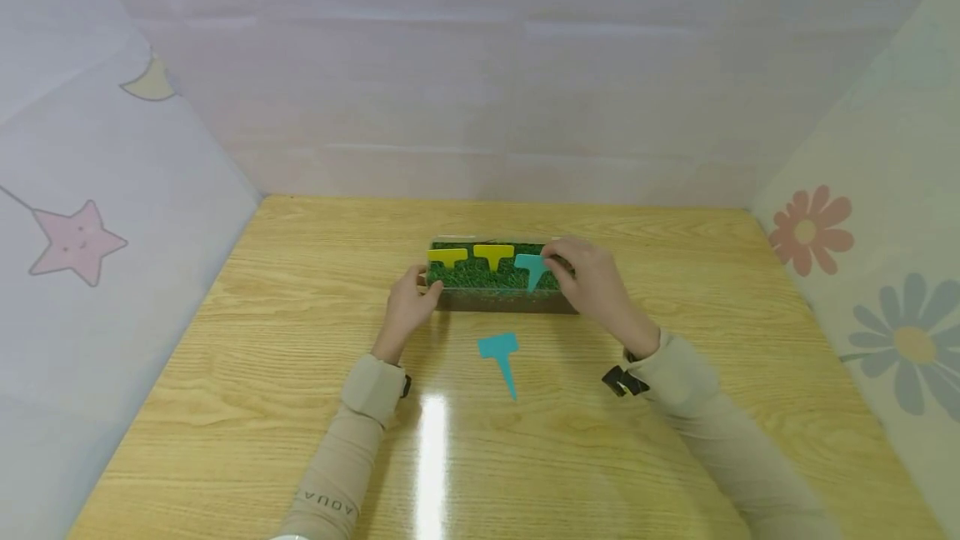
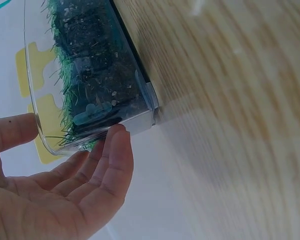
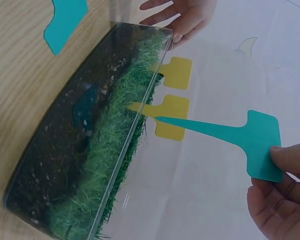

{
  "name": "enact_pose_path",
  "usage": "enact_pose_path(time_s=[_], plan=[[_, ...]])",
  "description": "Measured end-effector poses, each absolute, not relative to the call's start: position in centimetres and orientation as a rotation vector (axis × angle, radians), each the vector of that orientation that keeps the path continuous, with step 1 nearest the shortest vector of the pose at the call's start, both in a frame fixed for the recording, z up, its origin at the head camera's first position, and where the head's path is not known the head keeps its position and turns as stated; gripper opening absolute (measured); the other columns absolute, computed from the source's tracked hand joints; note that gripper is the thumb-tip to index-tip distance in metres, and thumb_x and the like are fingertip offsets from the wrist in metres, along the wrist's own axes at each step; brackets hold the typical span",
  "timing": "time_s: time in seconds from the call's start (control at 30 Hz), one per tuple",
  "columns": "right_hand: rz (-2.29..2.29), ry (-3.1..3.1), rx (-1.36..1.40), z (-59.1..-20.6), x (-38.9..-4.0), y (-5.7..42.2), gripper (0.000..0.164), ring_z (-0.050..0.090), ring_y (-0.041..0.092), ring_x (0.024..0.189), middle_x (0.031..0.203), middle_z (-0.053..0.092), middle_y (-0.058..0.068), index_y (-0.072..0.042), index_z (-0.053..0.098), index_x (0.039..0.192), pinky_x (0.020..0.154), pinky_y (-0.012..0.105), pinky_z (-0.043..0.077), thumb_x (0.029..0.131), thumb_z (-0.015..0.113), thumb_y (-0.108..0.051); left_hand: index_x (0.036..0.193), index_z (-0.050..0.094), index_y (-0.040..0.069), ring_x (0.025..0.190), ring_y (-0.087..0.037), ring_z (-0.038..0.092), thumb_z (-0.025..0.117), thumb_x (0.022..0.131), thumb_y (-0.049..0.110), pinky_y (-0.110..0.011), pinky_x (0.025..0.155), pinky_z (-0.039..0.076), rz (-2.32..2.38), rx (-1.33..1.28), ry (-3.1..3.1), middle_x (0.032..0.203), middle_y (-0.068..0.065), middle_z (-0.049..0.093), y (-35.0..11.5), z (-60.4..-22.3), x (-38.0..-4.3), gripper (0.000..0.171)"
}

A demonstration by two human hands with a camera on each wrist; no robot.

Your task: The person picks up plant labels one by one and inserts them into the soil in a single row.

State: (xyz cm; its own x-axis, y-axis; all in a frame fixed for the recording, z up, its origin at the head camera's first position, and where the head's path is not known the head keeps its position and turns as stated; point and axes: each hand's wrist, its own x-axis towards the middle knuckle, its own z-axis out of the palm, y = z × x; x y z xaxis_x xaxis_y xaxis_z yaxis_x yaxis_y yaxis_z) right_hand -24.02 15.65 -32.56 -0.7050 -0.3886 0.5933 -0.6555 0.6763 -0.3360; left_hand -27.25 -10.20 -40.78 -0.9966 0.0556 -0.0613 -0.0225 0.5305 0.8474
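Note:
A clear planter box (image 1: 510, 303) holds dark soil topped with green grass (image 1: 474, 277). Two yellow T-shaped plant labels (image 1: 493, 253) stand in the grass, towards the left end. My left hand (image 1: 407, 307) grips that left end, thumb at the rim and fingers round the end wall (image 2: 135, 120). Between thumb and fingers, my right hand (image 1: 596, 283) pinches the head of a blue-green plant label (image 3: 262, 145). In the right wrist view its pointed stem is above the grass, apart from the soil. Another blue-green label (image 1: 498, 347) lies on the table in front of the box.
The wooden table (image 1: 300, 340) carries the box near its back edge. A pale backdrop (image 1: 480, 107) rises behind, with printed side panels showing a pink star (image 1: 78, 242) and flowers (image 1: 806, 230). Glare from a light lies on the tabletop at front.

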Motion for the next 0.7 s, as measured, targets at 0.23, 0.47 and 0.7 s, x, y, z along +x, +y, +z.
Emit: enact_pose_path(time_s=[0.23, 0.47, 0.7], plan=[[0.683, -2.393, 0.818, -32.4, -25.3, 16.1, 0.006, 0.048, 0.019, 0.059, 0.079, 0.061, 0.012, 0.003, 0.064, 0.088, 0.05, 0.03, 0.04, 0.082, 0.063, 0.004, 0.134, 0.039, 0.0, 0.094, -0.032, 0.057, 0.051, 0.093, 0.021, -0.038, 0.068, 0.051, 1.49, 0.023, 2.67, 0.117, -0.022, 0.051, -10.1, -40.8, -27.3, 0.047], [0.663, -2.414, 0.807, -32.9, -26.3, 16.4, 0.007, 0.049, 0.021, 0.061, 0.082, 0.061, 0.013, 0.003, 0.064, 0.09, 0.052, 0.032, 0.041, 0.084, 0.061, 0.003, 0.134, 0.039, 0.0, 0.095, -0.032, 0.057, 0.05, 0.094, 0.022, -0.038, 0.068, 0.051, 1.484, 0.016, 2.658, 0.118, -0.022, 0.05, -10.2, -40.8, -27.3, 0.048], [0.669, -2.444, 0.779, -33.9, -27.2, 16.6, 0.007, 0.05, 0.021, 0.062, 0.084, 0.062, 0.012, 0.001, 0.065, 0.091, 0.053, 0.032, 0.041, 0.084, 0.061, 0.0, 0.134, 0.039, 0.001, 0.096, -0.031, 0.057, 0.051, 0.093, 0.023, -0.038, 0.069, 0.051, 1.486, 0.019, 2.659, 0.118, -0.021, 0.05, -10.2, -41.0, -27.4, 0.048]])
